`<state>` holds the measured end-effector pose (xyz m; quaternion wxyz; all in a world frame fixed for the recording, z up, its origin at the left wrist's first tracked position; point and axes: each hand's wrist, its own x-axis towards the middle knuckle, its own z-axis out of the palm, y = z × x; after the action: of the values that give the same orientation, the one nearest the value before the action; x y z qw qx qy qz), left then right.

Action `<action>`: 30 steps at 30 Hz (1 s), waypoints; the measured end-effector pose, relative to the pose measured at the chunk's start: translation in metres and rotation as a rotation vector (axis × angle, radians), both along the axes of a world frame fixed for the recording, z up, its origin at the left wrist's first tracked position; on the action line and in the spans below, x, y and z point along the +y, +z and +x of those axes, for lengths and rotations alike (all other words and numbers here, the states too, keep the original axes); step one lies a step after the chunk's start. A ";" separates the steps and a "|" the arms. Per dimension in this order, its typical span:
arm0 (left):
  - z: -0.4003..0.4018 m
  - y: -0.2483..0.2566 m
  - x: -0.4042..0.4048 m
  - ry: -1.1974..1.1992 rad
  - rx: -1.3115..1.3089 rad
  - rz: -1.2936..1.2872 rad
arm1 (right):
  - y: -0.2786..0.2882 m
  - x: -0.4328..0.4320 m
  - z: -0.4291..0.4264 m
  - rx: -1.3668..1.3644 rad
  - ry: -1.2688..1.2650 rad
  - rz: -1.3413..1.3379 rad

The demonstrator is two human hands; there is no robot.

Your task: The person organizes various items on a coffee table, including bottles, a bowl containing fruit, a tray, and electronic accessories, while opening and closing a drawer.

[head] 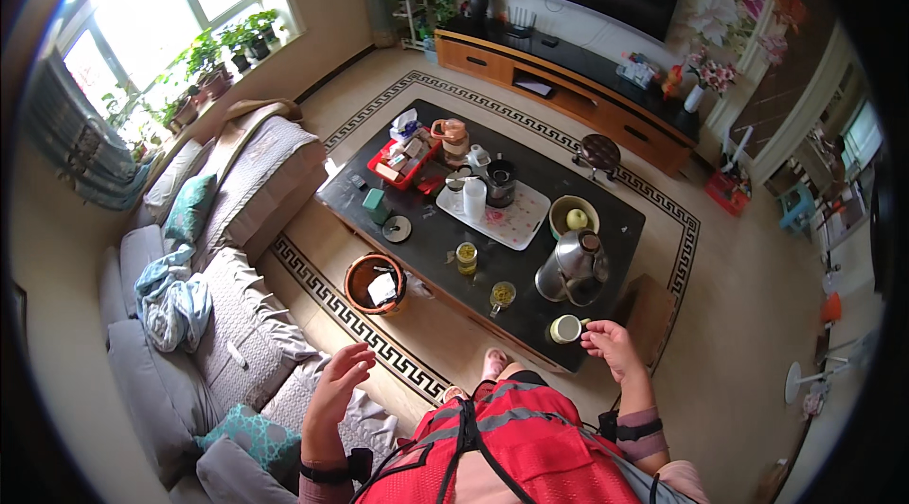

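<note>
My right hand (609, 348) is at the handle of a pale ceramic mug (566, 329) near the front right corner of the dark coffee table (426, 241); whether the fingers grip the handle cannot be made out. My left hand (346, 378) is raised beside the sofa with its fingers apart and holds nothing. Behind the mug stands a metal thermos jug (572, 268). Two glasses with yellowish contents, one with a handle (502, 297) and one further back (466, 258), stand to the mug's left. A floral tray (522, 216) carries a black kettle (501, 183) and stacked white cups (474, 200).
An orange-rimmed waste bin (374, 282) stands between the table and the grey sofa (241, 333). On the table are a red basket (403, 181), a bowl (561, 209) with a green apple (577, 219), and a lid (396, 228). A round stool (600, 152) stands behind the table.
</note>
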<state>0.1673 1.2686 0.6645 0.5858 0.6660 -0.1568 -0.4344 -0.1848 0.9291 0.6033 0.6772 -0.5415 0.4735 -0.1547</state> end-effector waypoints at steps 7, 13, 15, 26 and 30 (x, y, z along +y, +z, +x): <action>0.036 -0.010 -0.048 -0.060 0.053 -0.006 | -0.009 -0.025 0.020 -0.033 -0.107 0.008; 0.078 -0.003 -0.077 -0.041 -0.021 0.075 | -0.028 -0.064 0.061 -0.061 -0.101 0.023; 0.088 0.002 -0.092 -0.020 -0.044 0.089 | -0.038 -0.079 0.073 -0.051 -0.074 0.034; 0.142 -0.011 -0.190 -0.167 0.102 0.142 | -0.055 -0.117 0.110 0.049 -0.168 0.061; 0.176 -0.026 -0.246 -0.315 0.148 0.156 | -0.063 -0.108 0.097 0.134 -0.304 0.035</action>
<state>0.3432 1.0230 0.6381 0.4671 0.6428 -0.1816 -0.5794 -0.0880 0.8212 0.5400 0.6223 -0.4608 0.5968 -0.2105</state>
